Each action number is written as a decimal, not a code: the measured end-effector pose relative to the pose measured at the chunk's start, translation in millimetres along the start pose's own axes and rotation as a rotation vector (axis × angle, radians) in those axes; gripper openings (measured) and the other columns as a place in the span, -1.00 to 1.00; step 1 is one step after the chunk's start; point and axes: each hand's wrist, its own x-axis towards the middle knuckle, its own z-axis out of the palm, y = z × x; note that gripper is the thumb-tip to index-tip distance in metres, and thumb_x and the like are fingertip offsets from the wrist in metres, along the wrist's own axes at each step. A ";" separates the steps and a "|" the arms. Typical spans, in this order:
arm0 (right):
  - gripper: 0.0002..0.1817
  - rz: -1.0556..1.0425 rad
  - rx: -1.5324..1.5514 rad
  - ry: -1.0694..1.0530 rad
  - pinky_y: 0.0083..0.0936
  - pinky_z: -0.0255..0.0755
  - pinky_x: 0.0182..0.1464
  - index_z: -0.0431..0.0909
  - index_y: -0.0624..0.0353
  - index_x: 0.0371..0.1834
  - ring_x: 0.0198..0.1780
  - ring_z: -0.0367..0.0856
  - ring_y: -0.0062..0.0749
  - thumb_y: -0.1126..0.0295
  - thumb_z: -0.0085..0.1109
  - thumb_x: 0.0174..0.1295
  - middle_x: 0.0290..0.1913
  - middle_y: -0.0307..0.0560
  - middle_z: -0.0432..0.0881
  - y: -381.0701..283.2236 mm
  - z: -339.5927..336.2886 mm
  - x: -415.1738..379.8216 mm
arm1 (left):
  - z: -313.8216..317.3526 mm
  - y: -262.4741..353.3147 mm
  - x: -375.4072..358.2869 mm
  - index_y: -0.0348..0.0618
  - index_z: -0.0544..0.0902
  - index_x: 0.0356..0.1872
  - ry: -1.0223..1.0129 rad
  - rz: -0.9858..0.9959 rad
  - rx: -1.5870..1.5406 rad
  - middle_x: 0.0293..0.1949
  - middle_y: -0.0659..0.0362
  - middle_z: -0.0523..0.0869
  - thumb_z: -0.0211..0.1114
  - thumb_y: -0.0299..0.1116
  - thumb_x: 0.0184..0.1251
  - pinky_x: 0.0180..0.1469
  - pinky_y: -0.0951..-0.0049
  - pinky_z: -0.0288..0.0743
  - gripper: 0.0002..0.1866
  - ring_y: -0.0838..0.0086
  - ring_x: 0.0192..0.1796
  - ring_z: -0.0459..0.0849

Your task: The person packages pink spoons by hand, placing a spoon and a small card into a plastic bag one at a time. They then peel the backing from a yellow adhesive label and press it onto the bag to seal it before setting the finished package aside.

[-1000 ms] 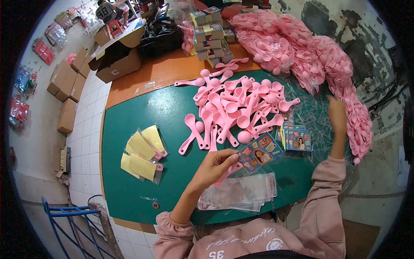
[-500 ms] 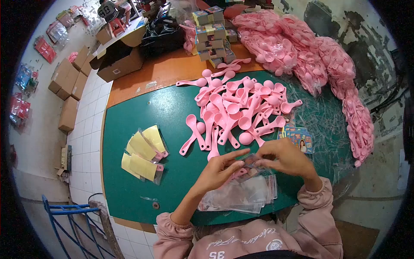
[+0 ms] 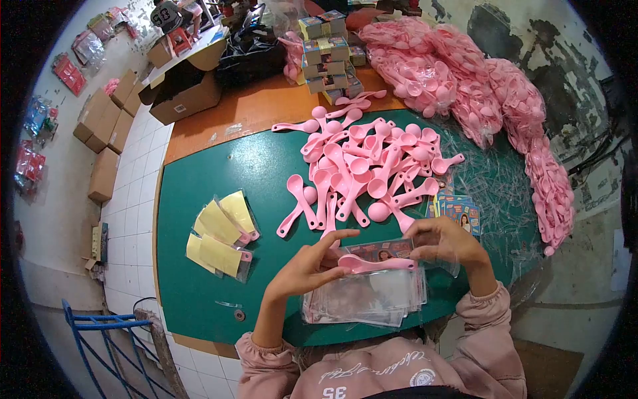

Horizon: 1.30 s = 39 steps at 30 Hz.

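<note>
2 hands (image 3: 300,269) (image 3: 448,241), pink spoon (image 3: 380,265) between, printed card (image 3: 372,251)

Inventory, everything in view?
Table: 1, green/orange, centre
Pouches: several, clear, near edge
Spoon: 1, pink, above pouches
Card: 1, multicoloured, behind spoon
Loose spoons: dozens, pink, centre
Card pile: several, blue, table right
Packets: 4+, yellow, table left
Bagged spoons: many, pink, back right
Bundles: several, multicoloured, back
Bag: 1, black, back
Boxes: several, brown, left
Wall packets: several, mixed, left
Frame: 1, blue, lower left
Person: 1, dark top, back
Left hand: 1, pink sleeve, at spoon
Right hand: 1, pink sleeve, at card
</note>
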 end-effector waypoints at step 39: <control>-0.78 -0.603 -0.911 -0.195 -0.33 0.29 -0.11 0.40 0.23 -0.34 -0.26 0.37 -0.15 0.42 0.19 -0.03 -0.35 -0.04 0.37 41.7 93.0 -21.5 | 100.6 -7.0 -54.4 -0.08 0.00 0.35 0.423 -0.259 -0.332 -0.29 0.17 0.53 -0.06 -0.56 0.33 -0.29 0.61 0.44 -0.41 0.63 -0.36 0.51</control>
